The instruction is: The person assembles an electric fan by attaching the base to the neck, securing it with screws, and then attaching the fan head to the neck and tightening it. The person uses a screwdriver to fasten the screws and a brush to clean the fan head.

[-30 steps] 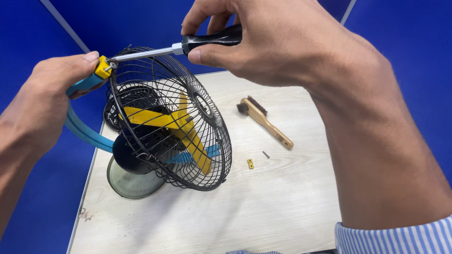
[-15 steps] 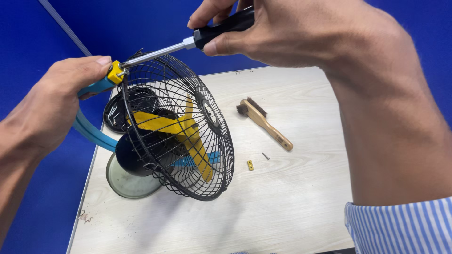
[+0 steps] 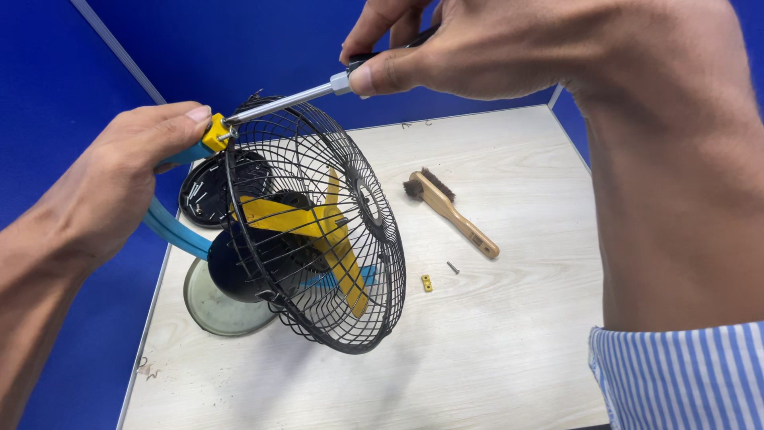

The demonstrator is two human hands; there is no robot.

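Note:
A small fan [image 3: 314, 239] with a black wire cage and yellow blades lies tilted on a pale wooden table [image 3: 493, 350]. My left hand [image 3: 119, 175] grips the fan's blue frame at the top, thumb against a yellow clip [image 3: 215, 133] on the cage rim. My right hand [image 3: 509, 56] holds a screwdriver [image 3: 306, 94] by its dark handle; the metal shaft's tip sits at the yellow clip.
A wooden-handled brush [image 3: 450, 209] lies right of the fan. A small yellow clip [image 3: 427, 283] and a loose screw [image 3: 453, 268] rest near the cage. A black round cover [image 3: 213, 187] with screws in it sits behind the fan. Blue partition walls surround the table.
The view has tilted and come closer. My right hand rose and shifted right with the screwdriver, its tip staying at the yellow clip. My left hand keeps its grip.

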